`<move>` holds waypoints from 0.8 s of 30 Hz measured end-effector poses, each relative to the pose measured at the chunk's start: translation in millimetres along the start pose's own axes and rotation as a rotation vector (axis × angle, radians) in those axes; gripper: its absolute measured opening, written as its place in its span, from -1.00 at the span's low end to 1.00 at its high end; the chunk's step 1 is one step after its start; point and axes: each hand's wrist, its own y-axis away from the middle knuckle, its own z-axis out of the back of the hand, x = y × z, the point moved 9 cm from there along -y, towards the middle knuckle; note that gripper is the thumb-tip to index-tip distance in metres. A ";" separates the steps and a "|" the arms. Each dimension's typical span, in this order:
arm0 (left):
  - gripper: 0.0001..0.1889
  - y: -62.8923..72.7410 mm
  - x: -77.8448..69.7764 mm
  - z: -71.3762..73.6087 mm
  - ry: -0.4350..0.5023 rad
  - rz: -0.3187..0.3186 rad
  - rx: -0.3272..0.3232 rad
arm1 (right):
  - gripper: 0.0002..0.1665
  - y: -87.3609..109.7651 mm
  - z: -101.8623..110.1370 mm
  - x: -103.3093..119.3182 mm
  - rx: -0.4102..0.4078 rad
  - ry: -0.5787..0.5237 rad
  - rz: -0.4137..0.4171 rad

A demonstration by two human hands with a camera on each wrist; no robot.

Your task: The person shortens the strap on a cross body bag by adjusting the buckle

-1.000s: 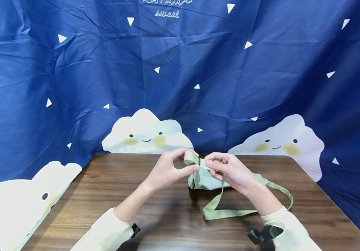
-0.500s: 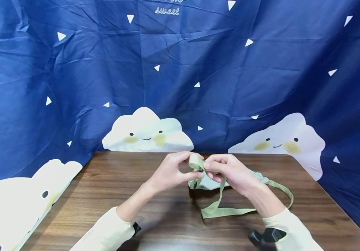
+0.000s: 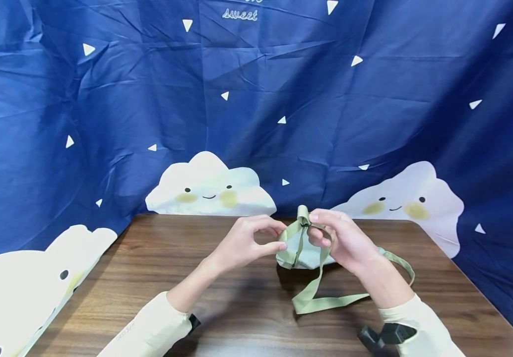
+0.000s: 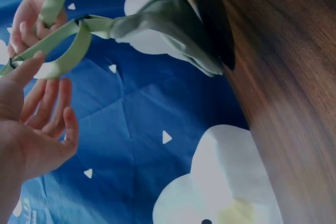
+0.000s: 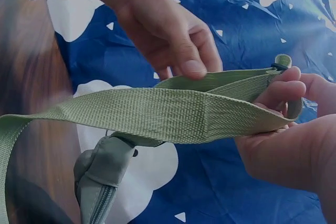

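With my right hand I am pinching the pale green woven fabric strap between thumb and fingers, close beside its small dark slider; a short loop of strap stands up there. My left hand has the same strap lightly pinched between the thumb and the curved fingers. The grey-green zippered fabric pouch is on the brown wood-grain table, and part of the strap hangs down before it. Behind the table is a blue cloth with white clouds and triangles.
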 end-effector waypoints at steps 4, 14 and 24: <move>-0.71 0.4 4.5 -0.1 -0.015 0.011 0.010 | -0.62 0.6 1.7 7.8 0.037 -0.054 0.046; -0.70 4.0 20.2 -0.6 -0.182 0.004 0.046 | -0.61 -1.9 14.2 18.1 0.030 -0.150 0.096; -0.54 0.8 5.4 -4.9 -0.313 -0.074 0.063 | -0.69 2.3 20.9 16.0 -0.046 0.021 0.093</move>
